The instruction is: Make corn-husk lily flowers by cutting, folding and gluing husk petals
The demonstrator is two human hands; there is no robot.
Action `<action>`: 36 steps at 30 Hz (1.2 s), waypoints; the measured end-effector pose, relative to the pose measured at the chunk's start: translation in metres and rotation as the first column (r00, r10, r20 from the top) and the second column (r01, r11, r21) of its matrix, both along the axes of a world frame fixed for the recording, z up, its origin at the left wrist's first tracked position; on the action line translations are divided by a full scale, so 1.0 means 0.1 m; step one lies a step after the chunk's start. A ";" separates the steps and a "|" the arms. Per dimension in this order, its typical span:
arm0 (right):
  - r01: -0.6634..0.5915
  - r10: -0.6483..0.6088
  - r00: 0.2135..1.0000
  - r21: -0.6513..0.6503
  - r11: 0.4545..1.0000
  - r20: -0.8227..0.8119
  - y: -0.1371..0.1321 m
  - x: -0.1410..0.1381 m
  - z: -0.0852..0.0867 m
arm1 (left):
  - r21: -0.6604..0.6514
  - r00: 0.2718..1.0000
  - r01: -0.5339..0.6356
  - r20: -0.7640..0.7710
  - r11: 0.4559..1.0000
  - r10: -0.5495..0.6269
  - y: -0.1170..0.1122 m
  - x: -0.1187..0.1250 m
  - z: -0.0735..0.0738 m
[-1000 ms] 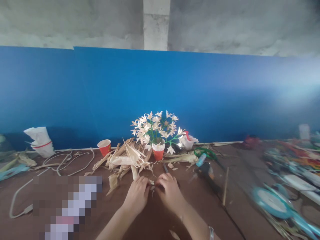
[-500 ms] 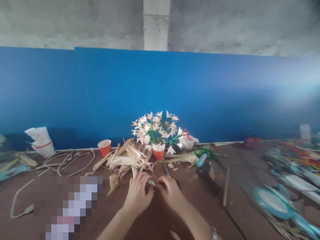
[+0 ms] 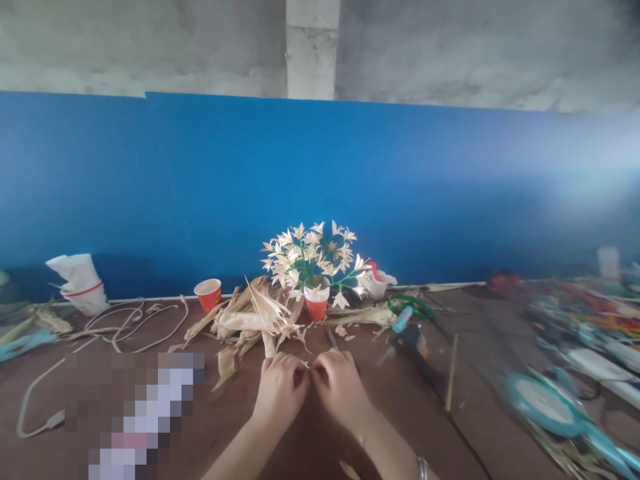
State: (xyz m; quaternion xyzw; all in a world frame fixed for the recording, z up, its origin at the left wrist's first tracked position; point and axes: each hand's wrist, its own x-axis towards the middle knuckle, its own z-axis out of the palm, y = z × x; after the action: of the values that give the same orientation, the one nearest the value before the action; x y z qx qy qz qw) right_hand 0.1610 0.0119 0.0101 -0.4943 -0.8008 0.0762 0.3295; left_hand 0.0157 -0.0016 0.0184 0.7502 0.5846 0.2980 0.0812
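My left hand [image 3: 281, 388] and my right hand [image 3: 341, 385] meet low in the middle, fingers curled and thumbs drawn in. Between their fingertips shows the pale tip of a small corn husk piece [image 3: 306, 364]; the rest of it is hidden by the fingers. Just beyond my left hand lies a heap of dried corn husks [image 3: 245, 323]. A red and white paper cup [image 3: 317, 309] stands behind both hands, holding a bunch of pale husk flowers [image 3: 310, 257] on green stems. A grey metal tool [image 3: 333, 338], partly covered, lies beyond my right hand.
Right of my hands lie a black glue gun [image 3: 417, 353], a thin stick [image 3: 452, 373] and a light-blue reel [image 3: 545, 405]. Another paper cup [image 3: 209, 295], a white cable [image 3: 117, 330] and a tissue-filled white cup [image 3: 87, 297] stand left. A blue panel [image 3: 225, 180] rises behind.
My hands have come closer together and their fingers have curled in more. The small husk piece, seen more fully before, is now mostly covered.
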 end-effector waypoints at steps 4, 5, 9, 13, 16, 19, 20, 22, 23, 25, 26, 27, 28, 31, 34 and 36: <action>0.043 -0.043 0.999 0.060 0.997 0.013 -0.01 -0.04 -0.03 | -0.030 0.994 -0.108 0.004 0.994 0.108 -0.03 0.06 0.01; 0.050 -0.052 0.999 0.070 0.996 0.014 -0.01 -0.05 -0.04 | -0.037 0.992 -0.125 -0.002 0.991 0.125 -0.03 0.08 0.01; 0.104 -0.107 0.994 0.088 0.991 0.027 -0.04 -0.08 -0.04 | -0.056 0.984 -0.174 -0.052 0.983 0.171 -0.03 0.08 0.04; 0.176 -0.177 0.984 0.073 0.982 0.013 -0.04 -0.05 -0.03 | -0.043 0.968 -0.242 -0.077 0.969 0.239 0.02 -0.03 0.05; 0.145 -0.145 0.989 0.013 0.989 -0.020 0.00 0.03 -0.02 | -0.019 0.978 -0.210 0.014 0.978 0.210 0.06 -0.12 0.05; 0.064 -0.066 0.997 -0.043 0.997 -0.044 0.04 0.08 0.00 | 0.030 0.995 -0.038 0.092 0.999 0.035 0.06 -0.11 0.03; 0.041 -0.043 0.998 -0.050 0.998 -0.046 0.04 0.08 0.00 | 0.032 0.996 0.008 0.091 0.999 -0.010 0.05 -0.09 0.03; 0.009 -0.012 0.999 -0.056 0.998 -0.049 0.03 0.07 0.01 | 0.026 0.996 0.054 0.064 0.998 -0.055 0.03 -0.04 0.03; 0.004 -0.007 0.999 -0.056 0.998 -0.049 0.02 0.05 0.02 | 0.026 0.997 0.058 0.043 0.998 -0.059 0.03 -0.02 0.03; 0.021 -0.023 0.999 -0.047 0.999 -0.042 0.00 0.02 0.01 | 0.037 0.999 0.045 -0.006 0.998 -0.045 0.02 0.02 0.03; 0.045 -0.046 0.998 -0.037 0.998 -0.036 -0.01 0.01 0.01 | 0.045 0.999 0.033 -0.031 0.998 -0.032 0.02 0.03 0.03; 0.072 -0.073 0.997 -0.028 0.997 -0.029 -0.01 -0.01 0.00 | 0.052 0.998 0.021 -0.055 0.998 -0.018 0.01 0.05 0.03; 0.102 -0.102 0.994 -0.019 0.995 -0.024 -0.02 -0.02 0.00 | 0.057 0.997 0.008 -0.075 0.998 -0.004 0.01 0.06 0.03; 0.176 -0.176 0.984 0.000 0.984 -0.006 -0.02 -0.05 -0.02 | 0.052 0.994 -0.035 -0.105 0.998 0.040 0.00 0.07 0.04; 0.223 -0.223 0.975 0.001 0.975 0.020 -0.02 -0.07 -0.02 | 0.035 0.992 -0.062 -0.104 0.997 0.066 -0.01 0.08 0.04; 0.250 -0.249 0.968 -0.004 0.968 0.034 -0.02 -0.09 -0.02 | 0.031 0.991 -0.076 -0.109 0.997 0.079 -0.02 0.09 0.03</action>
State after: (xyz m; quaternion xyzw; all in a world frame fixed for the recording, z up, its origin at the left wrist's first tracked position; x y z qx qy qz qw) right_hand 0.1524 0.0099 0.0076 -0.5937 -0.7373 0.0292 0.3210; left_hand 0.0249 -0.0036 0.0218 0.7433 0.6128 0.2668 0.0273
